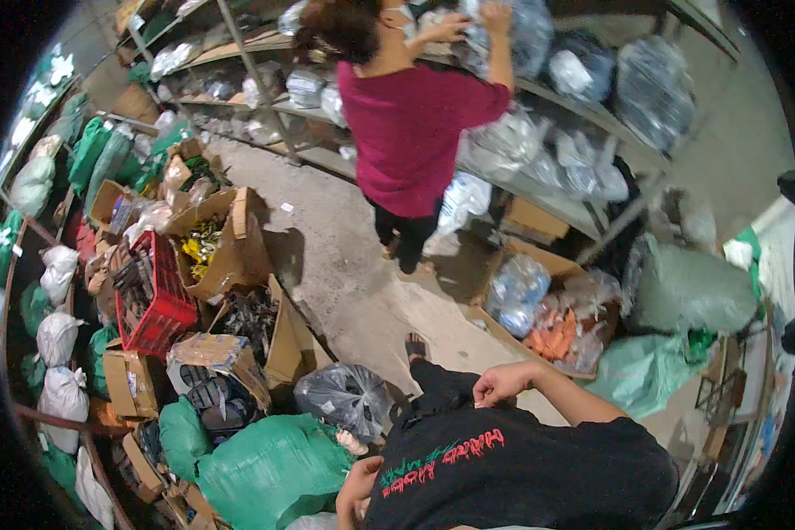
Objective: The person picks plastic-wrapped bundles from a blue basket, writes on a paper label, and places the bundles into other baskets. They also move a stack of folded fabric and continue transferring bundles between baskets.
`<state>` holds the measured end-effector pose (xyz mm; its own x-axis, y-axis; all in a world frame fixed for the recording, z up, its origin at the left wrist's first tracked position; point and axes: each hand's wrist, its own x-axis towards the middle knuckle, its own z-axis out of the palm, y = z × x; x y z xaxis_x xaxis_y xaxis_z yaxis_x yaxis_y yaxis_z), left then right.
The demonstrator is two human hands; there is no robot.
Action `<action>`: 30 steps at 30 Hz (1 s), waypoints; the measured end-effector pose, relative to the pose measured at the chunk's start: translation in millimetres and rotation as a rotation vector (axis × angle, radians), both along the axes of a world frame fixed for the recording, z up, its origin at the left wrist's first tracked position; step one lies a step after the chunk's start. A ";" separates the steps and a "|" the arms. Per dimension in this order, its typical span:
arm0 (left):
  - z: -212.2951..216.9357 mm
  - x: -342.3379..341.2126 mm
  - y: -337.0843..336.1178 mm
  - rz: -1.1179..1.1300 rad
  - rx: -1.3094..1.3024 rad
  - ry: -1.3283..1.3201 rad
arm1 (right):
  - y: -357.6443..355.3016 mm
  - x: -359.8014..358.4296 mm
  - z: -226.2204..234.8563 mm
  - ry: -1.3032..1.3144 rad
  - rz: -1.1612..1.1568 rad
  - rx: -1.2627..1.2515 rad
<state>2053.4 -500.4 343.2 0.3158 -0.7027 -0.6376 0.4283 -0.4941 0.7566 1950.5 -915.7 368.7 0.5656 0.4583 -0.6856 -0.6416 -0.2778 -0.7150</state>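
Note:
My right hand (502, 383) is bent in front of my black shirt (521, 450), with its fingers curled in and pinched. A tiny pale speck shows at the fingertips, too small to name. Low beside my body hangs my left hand (359, 491), next to a large full green sack (274, 468); its fingers are partly hidden. A small pinkish object (352, 442) lies just beyond it, by a tied grey plastic bag (343, 397).
Another person (415, 132) in a maroon top reaches to bags on the metal shelf (318, 159). Left stand a red crate (157, 300) and cardboard boxes (238, 238). Right, an open box (539, 340) holds plastic bags, near a bulky green-grey sack (693, 287). Concrete floor (327, 247) runs between.

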 end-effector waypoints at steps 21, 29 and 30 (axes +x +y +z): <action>-8.3 264.3 -131.7 0.342 0.136 -0.275 | -115.6 343.6 -9.0 0.105 0.321 -0.085; -28.6 426.4 -94.6 0.233 0.151 -0.349 | -70.3 476.7 -2.9 0.120 0.177 -0.142; -27.4 444.2 -90.5 0.255 0.126 -0.358 | -64.5 494.0 -2.4 0.145 0.176 -0.129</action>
